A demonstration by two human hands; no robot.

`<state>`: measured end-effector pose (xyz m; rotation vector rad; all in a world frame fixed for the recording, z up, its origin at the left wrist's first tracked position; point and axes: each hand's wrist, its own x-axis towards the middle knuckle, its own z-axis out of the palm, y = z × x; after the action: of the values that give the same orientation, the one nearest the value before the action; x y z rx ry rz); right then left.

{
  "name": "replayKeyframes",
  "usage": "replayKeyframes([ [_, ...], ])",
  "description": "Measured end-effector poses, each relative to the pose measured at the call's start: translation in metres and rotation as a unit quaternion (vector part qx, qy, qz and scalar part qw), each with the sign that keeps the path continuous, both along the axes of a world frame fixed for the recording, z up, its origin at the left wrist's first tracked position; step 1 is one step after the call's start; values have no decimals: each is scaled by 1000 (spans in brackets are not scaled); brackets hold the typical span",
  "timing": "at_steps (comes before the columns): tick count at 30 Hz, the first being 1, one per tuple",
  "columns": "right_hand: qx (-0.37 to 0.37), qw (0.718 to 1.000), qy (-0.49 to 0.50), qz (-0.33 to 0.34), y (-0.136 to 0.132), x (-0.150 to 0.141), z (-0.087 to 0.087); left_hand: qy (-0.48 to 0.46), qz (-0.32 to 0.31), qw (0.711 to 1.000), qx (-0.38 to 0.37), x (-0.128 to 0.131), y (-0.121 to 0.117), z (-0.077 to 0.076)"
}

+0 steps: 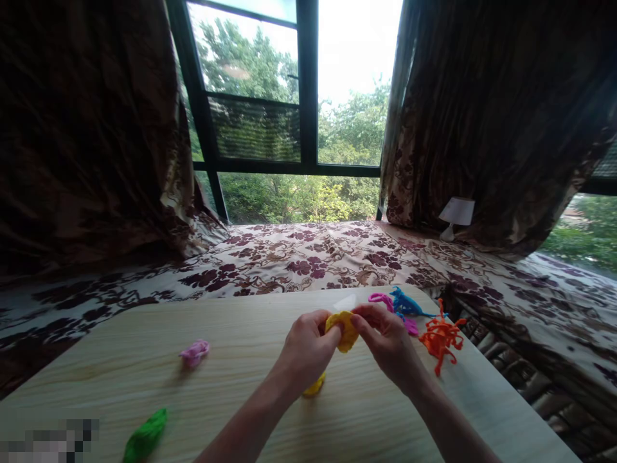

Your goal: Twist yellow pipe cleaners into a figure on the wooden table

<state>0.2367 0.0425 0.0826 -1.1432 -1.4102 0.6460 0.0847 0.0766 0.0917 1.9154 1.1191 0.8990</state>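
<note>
Both my hands meet above the table, gripping a flat, crumpled yellow piece of soft material (345, 335) from its two sides. On its left edge the thumb and fingers of my left hand (312, 339) are pinched. My right hand (383, 331) pinches its upper right edge. Another yellow lump (315, 385) lies on the table, partly hidden behind my left wrist. Behind the held piece is a whitish, translucent item (346, 301) that I cannot make out clearly.
An orange stringy tangle (441, 339), a blue stringy piece (405, 302) and pink loops (380, 299) lie at the table's right. Leftward are a pink lump (195, 352) and a green lump (146, 436). Beyond the wooden table (241, 328), a small white lamp (457, 212) stands by the curtain.
</note>
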Motion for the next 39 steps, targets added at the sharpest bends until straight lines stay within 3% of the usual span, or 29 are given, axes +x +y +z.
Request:
replayKeyframes([
  [5,8,999,-34,-15,-3,-1,2,-28,4,998,62,1,-7,14],
  [10,16,999,-42,14,-3,-3,3,-49,-18,997,58,3,-9,17],
  [16,19,998,-50,31,-3,-11,0,19,41,991,127,0,-12,12],
  [23,64,994,-80,-32,-7,-17,-3,95,73,970,213,6,-26,18],
  [30,-9,999,19,40,4,-5,-11,34,96,983,155,4,-19,12],
  [39,8,1000,-26,-4,-2,-4,-3,75,70,979,178,0,-15,24],
])
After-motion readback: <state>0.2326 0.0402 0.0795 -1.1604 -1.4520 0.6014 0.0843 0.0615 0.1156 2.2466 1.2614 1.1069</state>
